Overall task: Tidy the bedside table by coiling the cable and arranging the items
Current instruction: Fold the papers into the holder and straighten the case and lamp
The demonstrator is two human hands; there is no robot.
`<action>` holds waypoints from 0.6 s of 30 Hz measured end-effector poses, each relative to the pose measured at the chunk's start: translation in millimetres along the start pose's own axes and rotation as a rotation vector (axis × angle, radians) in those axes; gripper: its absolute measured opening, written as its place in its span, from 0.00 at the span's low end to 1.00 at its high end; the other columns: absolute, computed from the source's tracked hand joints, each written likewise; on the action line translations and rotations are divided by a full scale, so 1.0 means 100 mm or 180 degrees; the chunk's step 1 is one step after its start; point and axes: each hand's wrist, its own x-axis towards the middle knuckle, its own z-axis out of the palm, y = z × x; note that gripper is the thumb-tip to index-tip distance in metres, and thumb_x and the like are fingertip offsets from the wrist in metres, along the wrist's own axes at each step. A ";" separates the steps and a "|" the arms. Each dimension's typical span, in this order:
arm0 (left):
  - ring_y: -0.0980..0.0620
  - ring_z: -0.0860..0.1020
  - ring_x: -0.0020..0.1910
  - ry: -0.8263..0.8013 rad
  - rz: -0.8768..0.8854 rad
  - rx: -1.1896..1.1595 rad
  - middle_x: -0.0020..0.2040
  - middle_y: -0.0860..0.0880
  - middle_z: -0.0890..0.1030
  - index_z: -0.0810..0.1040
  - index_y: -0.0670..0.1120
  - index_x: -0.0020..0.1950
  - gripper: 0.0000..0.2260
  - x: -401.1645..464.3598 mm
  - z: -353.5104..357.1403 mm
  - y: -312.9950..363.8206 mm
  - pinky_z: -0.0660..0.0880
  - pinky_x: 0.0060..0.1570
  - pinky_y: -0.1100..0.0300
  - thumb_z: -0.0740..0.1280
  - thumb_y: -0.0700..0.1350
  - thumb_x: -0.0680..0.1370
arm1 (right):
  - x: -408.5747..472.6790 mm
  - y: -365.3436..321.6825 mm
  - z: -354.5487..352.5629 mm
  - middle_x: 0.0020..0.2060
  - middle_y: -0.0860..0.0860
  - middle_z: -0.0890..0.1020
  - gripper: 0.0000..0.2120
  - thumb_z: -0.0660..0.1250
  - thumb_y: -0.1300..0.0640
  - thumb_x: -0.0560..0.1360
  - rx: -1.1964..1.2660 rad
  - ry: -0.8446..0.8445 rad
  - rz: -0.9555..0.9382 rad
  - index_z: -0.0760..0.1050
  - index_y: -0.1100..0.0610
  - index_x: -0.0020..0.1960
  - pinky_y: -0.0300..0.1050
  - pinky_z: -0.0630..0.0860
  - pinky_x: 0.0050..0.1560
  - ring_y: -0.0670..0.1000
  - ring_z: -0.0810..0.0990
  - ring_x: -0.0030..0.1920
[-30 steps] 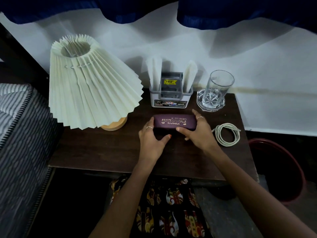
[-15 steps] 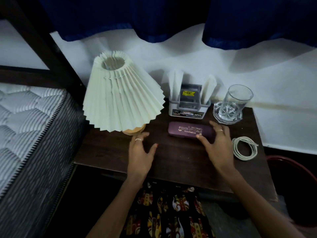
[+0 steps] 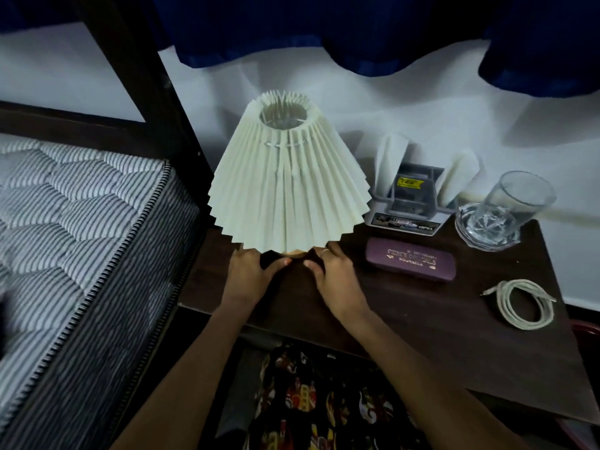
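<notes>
Both hands sit at the foot of the lamp (image 3: 289, 177) on the dark desk (image 3: 406, 323). Left hand (image 3: 248, 276) and right hand (image 3: 334, 276) reach under the pleated shade, fingers curled toward the lamp base (image 3: 297, 252); the shade hides the contact, so actual grip cannot be told. Right of the lamp: purple glasses case (image 3: 410, 263) lying flat, grey organiser (image 3: 407, 203) behind it at the wall, glass (image 3: 516, 203) tilted on a clear dish (image 3: 467, 235). White cable (image 3: 522, 303) lies coiled near the right edge, well apart from both hands. Striped mattress (image 3: 74, 228) borders the desk at left
</notes>
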 end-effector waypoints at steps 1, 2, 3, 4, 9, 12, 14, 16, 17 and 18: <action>0.42 0.77 0.39 -0.0004 0.0018 0.0022 0.28 0.43 0.74 0.72 0.37 0.29 0.30 0.02 0.02 -0.03 0.73 0.51 0.46 0.66 0.65 0.69 | 0.03 0.00 0.02 0.58 0.59 0.76 0.11 0.65 0.58 0.76 -0.0027 0.0065 0.0028 0.77 0.63 0.55 0.36 0.67 0.58 0.57 0.77 0.57; 0.42 0.77 0.38 0.0011 0.0057 0.0031 0.26 0.45 0.73 0.71 0.39 0.26 0.32 0.05 0.04 -0.07 0.74 0.51 0.45 0.63 0.69 0.68 | 0.07 0.01 0.05 0.53 0.59 0.78 0.10 0.65 0.58 0.77 -0.0077 0.0121 0.0052 0.78 0.64 0.51 0.33 0.66 0.53 0.57 0.78 0.53; 0.43 0.77 0.37 0.0012 0.0096 0.0045 0.25 0.46 0.73 0.70 0.41 0.24 0.31 0.07 0.05 -0.08 0.74 0.52 0.45 0.61 0.70 0.67 | 0.10 0.02 0.07 0.49 0.59 0.78 0.11 0.64 0.57 0.77 -0.0131 0.0173 0.0095 0.79 0.65 0.49 0.34 0.66 0.50 0.57 0.79 0.50; 0.44 0.77 0.38 0.0031 0.0177 0.0043 0.26 0.46 0.74 0.71 0.41 0.24 0.30 0.09 0.06 -0.09 0.74 0.53 0.45 0.63 0.67 0.69 | 0.14 0.02 0.09 0.47 0.59 0.78 0.12 0.64 0.56 0.77 -0.0168 0.0238 0.0138 0.79 0.66 0.47 0.37 0.67 0.48 0.58 0.79 0.48; 0.45 0.76 0.39 0.0208 0.0388 0.0032 0.28 0.46 0.76 0.73 0.40 0.27 0.24 0.23 0.06 -0.04 0.73 0.55 0.46 0.69 0.58 0.72 | 0.32 0.00 0.10 0.45 0.60 0.79 0.11 0.65 0.58 0.77 -0.0113 0.0376 0.0094 0.78 0.68 0.45 0.33 0.65 0.45 0.58 0.79 0.47; 0.42 0.78 0.42 0.0307 0.0526 0.0029 0.32 0.40 0.79 0.76 0.36 0.31 0.22 0.33 0.05 -0.01 0.72 0.56 0.46 0.70 0.55 0.72 | 0.44 -0.02 0.09 0.46 0.60 0.79 0.10 0.65 0.60 0.76 -0.0027 0.0355 0.0000 0.78 0.68 0.45 0.32 0.65 0.46 0.57 0.79 0.48; 0.42 0.77 0.41 0.0328 0.0546 0.0061 0.32 0.40 0.79 0.76 0.35 0.32 0.22 0.41 0.05 0.00 0.72 0.56 0.47 0.70 0.55 0.72 | 0.51 -0.03 0.08 0.45 0.59 0.79 0.09 0.65 0.61 0.76 -0.0023 0.0350 -0.0052 0.77 0.67 0.44 0.31 0.64 0.45 0.56 0.79 0.47; 0.43 0.76 0.39 0.0321 0.0551 0.0092 0.31 0.40 0.78 0.77 0.35 0.34 0.23 0.48 0.05 0.01 0.72 0.56 0.46 0.70 0.55 0.72 | 0.57 -0.03 0.08 0.46 0.59 0.79 0.08 0.66 0.62 0.76 -0.0023 0.0351 -0.0115 0.78 0.67 0.45 0.30 0.65 0.46 0.56 0.79 0.48; 0.43 0.76 0.40 0.0321 0.0537 0.0097 0.32 0.40 0.79 0.78 0.34 0.36 0.22 0.51 0.05 0.01 0.72 0.58 0.45 0.70 0.55 0.72 | 0.60 -0.04 0.08 0.47 0.58 0.80 0.07 0.66 0.62 0.76 -0.0026 0.0354 -0.0150 0.78 0.67 0.45 0.31 0.66 0.48 0.55 0.79 0.48; 0.42 0.76 0.41 0.0332 0.0528 0.0094 0.33 0.40 0.79 0.78 0.34 0.37 0.22 0.55 0.05 0.01 0.71 0.59 0.46 0.69 0.55 0.73 | 0.63 -0.04 0.08 0.48 0.58 0.80 0.07 0.66 0.62 0.76 -0.0020 0.0360 -0.0181 0.78 0.66 0.46 0.31 0.67 0.49 0.55 0.80 0.49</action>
